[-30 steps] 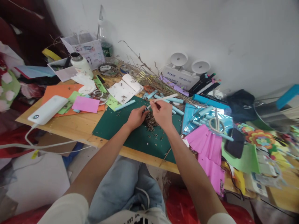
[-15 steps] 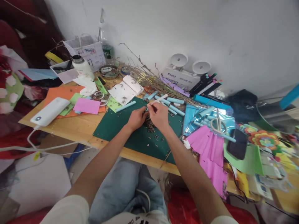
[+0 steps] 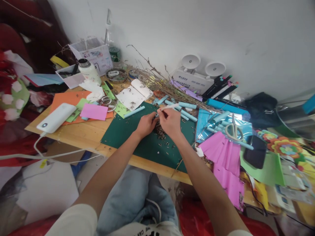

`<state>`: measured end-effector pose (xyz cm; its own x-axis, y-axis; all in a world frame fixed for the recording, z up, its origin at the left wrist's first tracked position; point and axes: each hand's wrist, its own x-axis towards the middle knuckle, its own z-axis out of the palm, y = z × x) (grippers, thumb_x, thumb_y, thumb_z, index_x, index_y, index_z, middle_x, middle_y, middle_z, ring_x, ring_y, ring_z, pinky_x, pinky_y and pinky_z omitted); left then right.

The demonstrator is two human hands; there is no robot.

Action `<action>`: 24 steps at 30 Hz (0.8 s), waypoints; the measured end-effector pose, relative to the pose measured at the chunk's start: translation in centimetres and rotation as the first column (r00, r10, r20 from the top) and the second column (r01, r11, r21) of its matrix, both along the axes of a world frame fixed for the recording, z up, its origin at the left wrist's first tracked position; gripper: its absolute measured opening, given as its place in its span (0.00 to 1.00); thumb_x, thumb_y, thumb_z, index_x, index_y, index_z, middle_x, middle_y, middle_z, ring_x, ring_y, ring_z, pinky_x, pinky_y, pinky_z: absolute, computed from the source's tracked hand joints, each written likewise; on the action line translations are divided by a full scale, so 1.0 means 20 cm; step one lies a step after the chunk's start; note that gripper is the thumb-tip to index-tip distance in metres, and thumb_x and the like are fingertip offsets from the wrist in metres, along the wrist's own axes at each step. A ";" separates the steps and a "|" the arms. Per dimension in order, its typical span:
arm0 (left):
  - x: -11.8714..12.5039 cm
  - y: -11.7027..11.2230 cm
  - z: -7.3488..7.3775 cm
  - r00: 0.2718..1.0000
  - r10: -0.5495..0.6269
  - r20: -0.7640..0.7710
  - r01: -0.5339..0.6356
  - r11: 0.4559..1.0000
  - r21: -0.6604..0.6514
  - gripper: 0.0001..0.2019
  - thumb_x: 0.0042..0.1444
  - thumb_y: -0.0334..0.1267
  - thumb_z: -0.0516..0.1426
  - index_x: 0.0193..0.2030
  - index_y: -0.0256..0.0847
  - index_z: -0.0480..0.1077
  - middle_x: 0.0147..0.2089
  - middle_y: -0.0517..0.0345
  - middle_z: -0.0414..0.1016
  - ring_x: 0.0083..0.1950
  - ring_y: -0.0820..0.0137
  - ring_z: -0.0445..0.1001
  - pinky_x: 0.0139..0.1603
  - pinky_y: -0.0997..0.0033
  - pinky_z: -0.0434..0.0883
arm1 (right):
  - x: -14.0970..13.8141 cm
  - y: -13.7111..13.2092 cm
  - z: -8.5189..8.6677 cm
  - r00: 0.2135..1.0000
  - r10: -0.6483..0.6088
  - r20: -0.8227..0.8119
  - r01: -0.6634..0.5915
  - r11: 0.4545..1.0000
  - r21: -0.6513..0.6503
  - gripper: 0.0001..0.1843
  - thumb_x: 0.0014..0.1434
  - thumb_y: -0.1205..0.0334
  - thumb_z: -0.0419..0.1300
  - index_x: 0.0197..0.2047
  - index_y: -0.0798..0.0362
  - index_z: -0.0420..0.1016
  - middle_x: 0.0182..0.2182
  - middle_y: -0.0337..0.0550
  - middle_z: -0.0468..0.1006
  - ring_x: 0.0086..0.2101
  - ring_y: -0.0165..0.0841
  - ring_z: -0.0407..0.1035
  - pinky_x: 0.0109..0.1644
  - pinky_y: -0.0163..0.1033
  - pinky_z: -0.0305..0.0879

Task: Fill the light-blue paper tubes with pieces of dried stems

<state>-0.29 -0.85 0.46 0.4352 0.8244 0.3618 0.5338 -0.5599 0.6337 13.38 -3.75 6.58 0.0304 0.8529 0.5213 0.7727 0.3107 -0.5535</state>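
Both hands meet over a dark green cutting mat (image 3: 123,134) at the middle of the wooden table. My left hand (image 3: 146,124) is closed in a pinch on a small dark ring-like piece that I cannot make out. My right hand (image 3: 170,120) is closed on a thin white stick (image 3: 169,106) whose tip meets that piece. A heap of dried plant bits (image 3: 160,131) lies on the mat just under the hands. Several light blue paper tubes (image 3: 187,105) lie just beyond the fingers.
A white power bank (image 3: 56,117) with cable sits at left beside orange, green and pink paper (image 3: 94,111). Dry twigs (image 3: 157,83) run along the back. Scissors (image 3: 233,130), a black phone (image 3: 257,151) and pink folded paper (image 3: 227,159) lie right. The table's front edge (image 3: 147,164) runs near my lap.
The white stick in my right hand has tipped lower and its far end has drawn in toward the hands. Both hands stay together over the mat; the camera view drifted slightly.
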 end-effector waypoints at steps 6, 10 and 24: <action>0.00 0.00 0.00 1.000 0.007 -0.019 -0.007 1.000 -0.002 0.10 0.67 0.40 0.49 0.41 0.39 0.69 0.34 0.53 0.75 0.34 0.66 0.73 0.36 0.70 0.64 | 0.00 0.00 0.01 1.000 0.007 0.001 -0.007 1.000 -0.001 0.13 0.65 0.58 0.55 0.32 0.52 0.76 0.28 0.44 0.79 0.30 0.36 0.70 0.37 0.40 0.63; 0.00 0.00 0.00 1.000 0.000 -0.010 0.000 1.000 -0.007 0.11 0.67 0.41 0.49 0.39 0.39 0.69 0.33 0.53 0.75 0.34 0.66 0.73 0.36 0.71 0.64 | 0.00 0.00 0.01 0.999 -0.022 -0.033 0.022 1.000 -0.007 0.13 0.65 0.58 0.55 0.33 0.52 0.77 0.28 0.44 0.79 0.29 0.35 0.70 0.36 0.39 0.63; 0.00 0.00 0.00 1.000 0.011 -0.019 -0.011 1.000 0.001 0.12 0.68 0.43 0.48 0.38 0.40 0.68 0.32 0.54 0.74 0.32 0.67 0.71 0.35 0.70 0.62 | 0.02 -0.01 0.01 0.999 -0.018 0.033 0.017 0.999 0.031 0.17 0.66 0.54 0.53 0.31 0.51 0.76 0.27 0.45 0.79 0.30 0.36 0.71 0.37 0.39 0.65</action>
<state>-0.22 -0.88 0.42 0.4329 0.8288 0.3545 0.5517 -0.5546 0.6229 13.73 -3.93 6.69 0.0272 0.8357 0.5485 0.7961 0.3137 -0.5175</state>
